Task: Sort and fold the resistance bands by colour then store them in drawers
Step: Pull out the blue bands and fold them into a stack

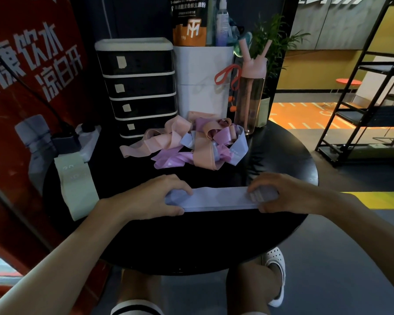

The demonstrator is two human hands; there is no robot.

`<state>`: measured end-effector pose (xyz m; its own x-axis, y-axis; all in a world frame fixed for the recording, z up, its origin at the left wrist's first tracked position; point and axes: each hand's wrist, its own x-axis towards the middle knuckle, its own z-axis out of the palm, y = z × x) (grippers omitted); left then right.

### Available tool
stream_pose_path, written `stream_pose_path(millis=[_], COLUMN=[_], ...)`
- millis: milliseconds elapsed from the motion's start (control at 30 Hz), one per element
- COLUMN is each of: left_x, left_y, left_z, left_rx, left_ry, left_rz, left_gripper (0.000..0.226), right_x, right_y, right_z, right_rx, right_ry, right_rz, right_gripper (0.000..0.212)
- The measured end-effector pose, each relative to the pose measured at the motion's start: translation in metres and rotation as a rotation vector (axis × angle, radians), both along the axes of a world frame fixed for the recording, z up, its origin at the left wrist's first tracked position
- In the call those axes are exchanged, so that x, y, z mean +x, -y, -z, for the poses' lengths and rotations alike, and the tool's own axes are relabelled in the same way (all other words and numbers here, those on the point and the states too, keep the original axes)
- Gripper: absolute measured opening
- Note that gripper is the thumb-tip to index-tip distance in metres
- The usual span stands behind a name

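We see a round black bench [191, 242]. At its back a pink water bottle [251, 96] stands just beside a white bin [203, 83], which holds an orange-and-black pouch [189, 21] and a spray bottle [222, 21]. A potted plant [275, 39] rises behind them, a power strip [91, 139] lies at the left edge, and a black rack [362, 98] stands on the floor to the right.

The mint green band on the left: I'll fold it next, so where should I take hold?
Probably pinch the mint green band at its near short end, coming from the table rim: it lies flat, and that end seems to reach the edge, leaving room to get under it.
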<state>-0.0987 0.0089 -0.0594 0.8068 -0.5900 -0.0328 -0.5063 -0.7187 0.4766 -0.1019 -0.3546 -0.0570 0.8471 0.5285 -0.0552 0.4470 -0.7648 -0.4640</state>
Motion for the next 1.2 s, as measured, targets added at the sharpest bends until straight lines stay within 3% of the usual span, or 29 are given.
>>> stream_pose_path(millis=[500, 700, 833, 1033, 1200], left_x=[-0.002, -0.005, -0.004, -0.002, -0.001], left_y=[0.015, 0.059, 0.073, 0.072, 0.071], left_z=[-0.005, -0.004, 0.000, 0.008, 0.016], left_rx=[0.052, -0.043, -0.019, -0.108, -0.159], left_ry=[0.039, 0.073, 0.090, 0.113, 0.136], left_rz=[0.009, 0.036, 0.050, 0.030, 0.023], left_gripper=[0.049, 0.056, 0.048, 0.042, 0.044], right_x=[-0.005, -0.008, -0.010, 0.023, 0.066], right_y=[0.011, 0.007, 0.005, -0.014, -0.035], right_z=[0.006, 0.003, 0.000, -0.013, -0.002], right_rx=[0.027, 0.045, 0.058, 0.288, 0.283], right_ry=[0.026, 0.017, -0.021, 0.040, 0.112], right_rz=[0.033, 0.063, 0.076, 0.241, 0.340], right_gripper=[0.037, 0.038, 0.041, 0.018, 0.024])
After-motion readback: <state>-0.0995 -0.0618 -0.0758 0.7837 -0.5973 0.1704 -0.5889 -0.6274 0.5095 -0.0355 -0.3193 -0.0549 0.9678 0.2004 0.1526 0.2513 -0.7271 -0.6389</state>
